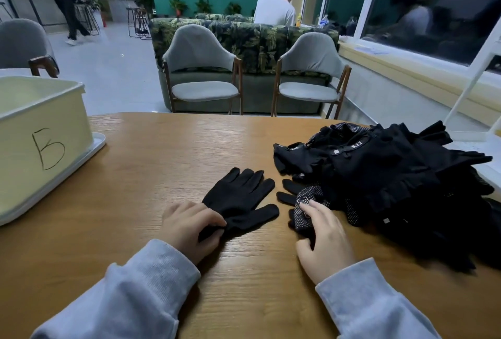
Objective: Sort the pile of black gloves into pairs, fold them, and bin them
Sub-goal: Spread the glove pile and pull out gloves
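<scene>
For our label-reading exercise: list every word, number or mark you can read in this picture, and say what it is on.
"B": handwritten on the side of the cream bin.
"5.11": on a strap of a glove in the glove pile.
Small white tags on other gloves in the pile: too small to read.

The glove pile (393,184) runs off the frame's right edge.
</scene>
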Available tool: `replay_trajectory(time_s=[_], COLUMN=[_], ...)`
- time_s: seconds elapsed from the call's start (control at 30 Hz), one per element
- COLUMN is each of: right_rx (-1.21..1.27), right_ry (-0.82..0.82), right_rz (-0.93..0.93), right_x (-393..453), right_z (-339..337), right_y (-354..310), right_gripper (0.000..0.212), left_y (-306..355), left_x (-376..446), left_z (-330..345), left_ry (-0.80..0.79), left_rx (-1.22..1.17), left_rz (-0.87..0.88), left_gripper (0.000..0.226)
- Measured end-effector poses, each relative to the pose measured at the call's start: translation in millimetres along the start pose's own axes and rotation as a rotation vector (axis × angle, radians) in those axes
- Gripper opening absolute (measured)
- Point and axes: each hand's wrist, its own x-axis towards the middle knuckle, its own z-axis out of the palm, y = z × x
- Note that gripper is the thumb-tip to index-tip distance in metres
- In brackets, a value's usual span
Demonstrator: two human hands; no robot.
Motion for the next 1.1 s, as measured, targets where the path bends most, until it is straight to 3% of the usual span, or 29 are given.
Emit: replay_trajectory(time_s=[0.2, 0.3, 0.5, 0.6, 0.9, 1.1], right_rx=[0.189, 0.185, 0.035, 0.015, 0.101, 0.262], right_ry=[0.166, 0.251, 0.096, 0.107, 0.287, 0.388], right_rz=[-0.113, -0.124, -0.083, -0.105, -0.161, -0.256], right_x=[1, 3, 4, 9, 10, 10], right_z=[2, 0, 3, 3, -5, -8], right_y=[-1, 3, 15, 18, 12, 5], right_gripper=[0.056, 0.053, 0.039, 0.028, 0.033, 0.033], left_y=[31, 38, 35, 36, 39, 37], left_x=[0, 1, -1, 0, -1, 4], left_z=[13, 12, 14, 13, 2, 5], left_ry=[-0.069, -0.113, -0.285, -0.222, -0.098, -0.001], left_rx=[-0.145, -0.257, -0.036, -0.055, -0.471, -0.328], left_rz=[0.051, -0.006, -0.085, -0.031, -0.068, 0.029], left_gripper=[0.021, 0.021, 0.045, 0.036, 0.025, 0.018])
